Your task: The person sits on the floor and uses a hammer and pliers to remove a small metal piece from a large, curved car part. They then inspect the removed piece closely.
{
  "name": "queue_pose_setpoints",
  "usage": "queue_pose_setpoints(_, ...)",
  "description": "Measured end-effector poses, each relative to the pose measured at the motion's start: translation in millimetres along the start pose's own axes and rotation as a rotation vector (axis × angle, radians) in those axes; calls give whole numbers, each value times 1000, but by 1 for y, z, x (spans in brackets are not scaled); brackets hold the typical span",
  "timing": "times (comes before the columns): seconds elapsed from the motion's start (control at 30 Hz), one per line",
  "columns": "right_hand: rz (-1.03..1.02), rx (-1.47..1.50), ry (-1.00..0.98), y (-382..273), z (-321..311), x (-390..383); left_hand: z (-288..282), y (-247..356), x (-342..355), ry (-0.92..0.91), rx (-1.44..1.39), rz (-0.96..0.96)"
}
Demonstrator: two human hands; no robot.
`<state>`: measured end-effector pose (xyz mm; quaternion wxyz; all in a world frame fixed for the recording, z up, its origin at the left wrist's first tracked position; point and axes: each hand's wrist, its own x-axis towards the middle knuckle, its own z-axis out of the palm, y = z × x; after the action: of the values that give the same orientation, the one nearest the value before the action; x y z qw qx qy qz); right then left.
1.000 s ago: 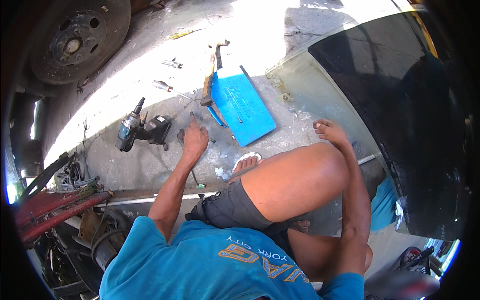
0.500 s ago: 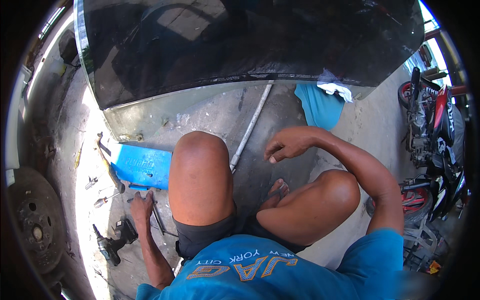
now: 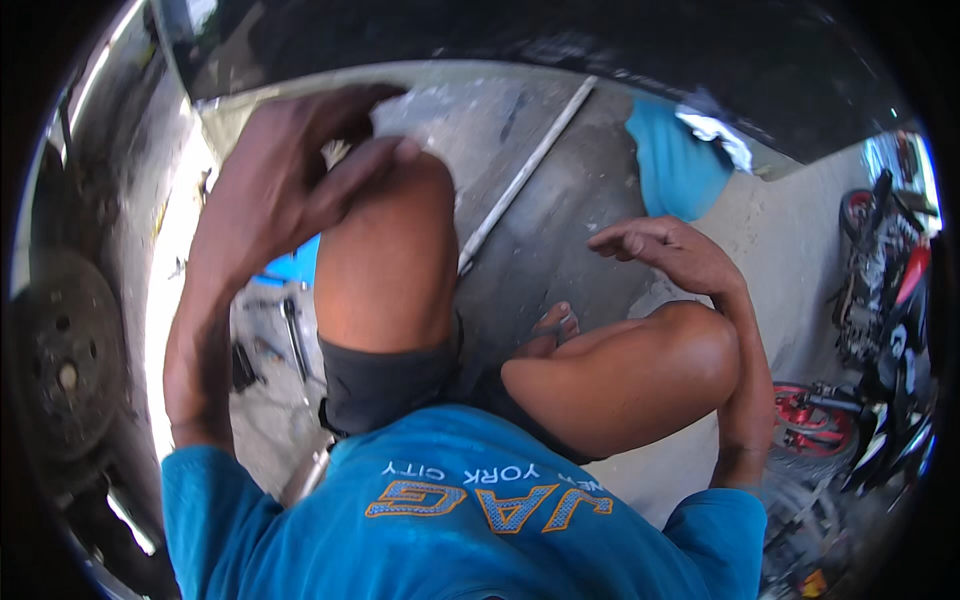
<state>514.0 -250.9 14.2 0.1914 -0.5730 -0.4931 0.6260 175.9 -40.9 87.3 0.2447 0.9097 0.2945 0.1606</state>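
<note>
My left hand (image 3: 285, 180) is raised above my left knee, blurred, fingers curved and thumb apart; I see nothing clearly held. My right hand (image 3: 665, 255) hangs in the air over my bent right leg, fingers loosely extended, holding nothing visible. Beyond both hands lies a large dark glossy panel (image 3: 520, 30) with a pale clear edge. A light metal rod (image 3: 530, 170) runs from it toward my knee. Behind my left forearm, partly hidden, are a blue flat case (image 3: 295, 262), a dark tool (image 3: 295, 340) and what looks like the drill (image 3: 243, 368).
A teal cloth (image 3: 675, 165) with a white crumpled piece (image 3: 725, 140) lies by the panel's lower edge. A motorcycle (image 3: 865, 290) with a red wheel (image 3: 805, 420) stands at the right, close to my elbow. A steel car wheel (image 3: 60, 360) is at the far left.
My view has swung right toward the panel and motorcycle. My left hand has lifted from the floor beside the tools to above my knee. My right hand's fingers have straightened somewhat.
</note>
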Motion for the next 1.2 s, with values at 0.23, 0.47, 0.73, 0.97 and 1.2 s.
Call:
queue_pose_setpoints(0.23,402,206,91,119,53,54,2,2,61,153,-119,325)
queue_pose_setpoints(0.47,493,299,229,128,75,68,39,-26,43,261,-182,463)
queue_pose_setpoints(0.73,-194,528,1009,-15,28,-1,34,-19,20,-320,283,415)
queue_pose_setpoints(0.97,-629,-79,1320,-126,136,7,75,-8,66,-546,374,750)
queue_pose_setpoints(1.2,-398,-457,1342,-81,132,14,136,-17,110,-661,305,973)
